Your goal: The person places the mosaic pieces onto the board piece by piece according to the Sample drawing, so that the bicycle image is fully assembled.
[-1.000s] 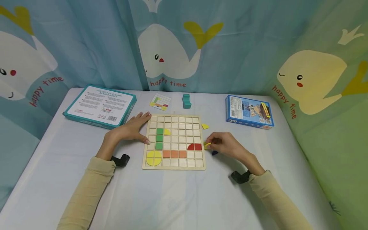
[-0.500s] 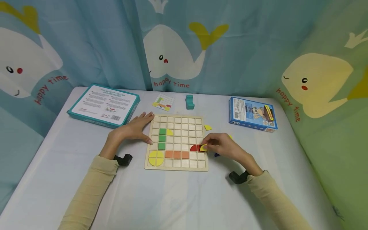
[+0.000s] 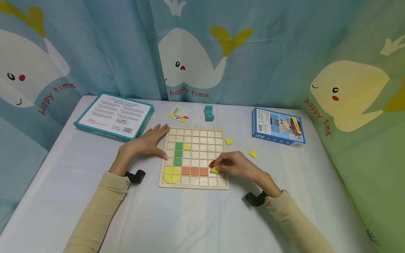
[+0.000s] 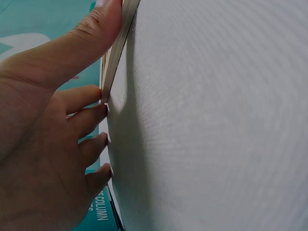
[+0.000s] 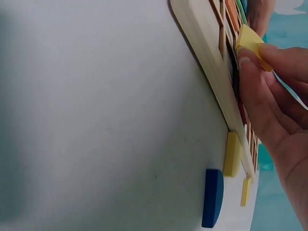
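A square wooden grid board lies on the table. My left hand rests at its left edge with fingers spread and the thumb touching the rim. Over the lower right cells, my right hand pinches a yellow quarter-circle tile between thumb and fingers; the right wrist view shows this tile tilted just above the board. A red tile is partly covered by the right fingers. On the board are also green squares, orange squares, a yellow circle of quarter tiles and a single yellow quarter.
Loose yellow tiles lie right of the board, with a blue tile nearby. Behind the board are a pattern card and a teal block. A teal box stands left, a blue box right.
My right hand has carried the pinched yellow tile from beside the board's right edge to the left, over its lower right cells. My left hand stays at the board's left edge.
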Action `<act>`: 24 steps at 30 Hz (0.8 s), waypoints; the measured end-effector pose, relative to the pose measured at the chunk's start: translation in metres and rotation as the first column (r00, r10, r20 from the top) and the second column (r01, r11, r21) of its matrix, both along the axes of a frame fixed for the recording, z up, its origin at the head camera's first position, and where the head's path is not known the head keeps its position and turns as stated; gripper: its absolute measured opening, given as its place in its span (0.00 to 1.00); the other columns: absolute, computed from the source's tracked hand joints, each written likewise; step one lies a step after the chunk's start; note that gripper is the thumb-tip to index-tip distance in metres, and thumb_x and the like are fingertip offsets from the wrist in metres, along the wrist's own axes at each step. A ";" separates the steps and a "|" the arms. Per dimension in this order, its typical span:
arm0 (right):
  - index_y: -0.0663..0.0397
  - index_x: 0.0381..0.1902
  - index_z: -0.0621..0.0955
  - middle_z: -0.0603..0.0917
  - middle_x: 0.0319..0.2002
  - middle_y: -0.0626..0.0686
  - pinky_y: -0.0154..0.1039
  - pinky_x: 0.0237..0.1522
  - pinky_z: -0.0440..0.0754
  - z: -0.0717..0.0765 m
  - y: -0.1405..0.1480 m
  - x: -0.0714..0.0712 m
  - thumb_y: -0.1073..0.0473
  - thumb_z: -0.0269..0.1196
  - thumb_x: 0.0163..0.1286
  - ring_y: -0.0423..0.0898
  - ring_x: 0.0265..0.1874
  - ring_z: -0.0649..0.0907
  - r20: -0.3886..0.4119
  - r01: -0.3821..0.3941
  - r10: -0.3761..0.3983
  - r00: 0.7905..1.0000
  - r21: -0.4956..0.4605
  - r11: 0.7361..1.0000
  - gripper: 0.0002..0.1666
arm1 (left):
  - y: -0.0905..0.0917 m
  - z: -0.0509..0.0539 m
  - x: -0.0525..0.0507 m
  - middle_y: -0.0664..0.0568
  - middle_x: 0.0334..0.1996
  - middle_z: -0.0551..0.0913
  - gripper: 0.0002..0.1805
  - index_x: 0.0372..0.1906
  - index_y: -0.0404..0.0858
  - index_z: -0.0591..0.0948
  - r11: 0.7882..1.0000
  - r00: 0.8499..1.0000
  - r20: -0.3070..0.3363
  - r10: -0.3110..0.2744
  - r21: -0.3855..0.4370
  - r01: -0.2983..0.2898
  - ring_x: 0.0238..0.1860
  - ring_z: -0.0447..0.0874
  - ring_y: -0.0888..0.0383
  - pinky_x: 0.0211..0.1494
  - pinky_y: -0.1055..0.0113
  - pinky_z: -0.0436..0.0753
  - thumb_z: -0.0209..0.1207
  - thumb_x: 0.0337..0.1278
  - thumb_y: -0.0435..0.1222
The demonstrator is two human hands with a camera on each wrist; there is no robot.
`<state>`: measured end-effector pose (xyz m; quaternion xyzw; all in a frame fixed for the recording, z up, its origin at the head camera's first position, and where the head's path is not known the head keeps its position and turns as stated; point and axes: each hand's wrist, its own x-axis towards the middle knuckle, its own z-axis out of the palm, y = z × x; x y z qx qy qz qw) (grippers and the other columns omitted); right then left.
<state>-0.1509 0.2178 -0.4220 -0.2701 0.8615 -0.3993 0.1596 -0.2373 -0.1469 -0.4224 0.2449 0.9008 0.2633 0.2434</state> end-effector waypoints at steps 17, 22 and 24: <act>0.54 0.35 0.91 0.88 0.40 0.49 0.32 0.38 0.85 0.001 -0.011 0.002 0.70 0.71 0.65 0.42 0.37 0.84 -0.153 -0.087 0.095 0.984 0.061 0.994 0.07 | -0.001 -0.002 0.000 0.41 0.84 0.43 0.64 0.83 0.34 0.48 1.000 1.000 -0.004 -0.003 0.008 0.003 0.84 0.31 0.39 0.85 0.41 0.37 0.77 0.50 0.49; 0.54 0.36 0.90 0.88 0.40 0.49 0.32 0.38 0.84 -0.002 -0.010 0.001 0.70 0.71 0.65 0.41 0.37 0.83 -0.169 -0.076 0.088 0.982 0.077 0.994 0.07 | -0.001 -0.002 0.000 0.41 0.84 0.43 0.65 0.83 0.34 0.48 1.000 1.000 -0.006 -0.004 0.008 0.004 0.84 0.31 0.39 0.85 0.41 0.37 0.77 0.50 0.49; 0.54 0.36 0.90 0.89 0.40 0.49 0.32 0.38 0.84 0.000 -0.008 0.002 0.70 0.70 0.65 0.40 0.37 0.83 -0.166 -0.056 0.068 0.984 0.072 0.996 0.07 | -0.001 -0.002 0.000 0.41 0.84 0.43 0.65 0.83 0.34 0.48 1.000 1.000 -0.006 -0.003 0.008 0.003 0.84 0.31 0.39 0.85 0.41 0.37 0.77 0.50 0.50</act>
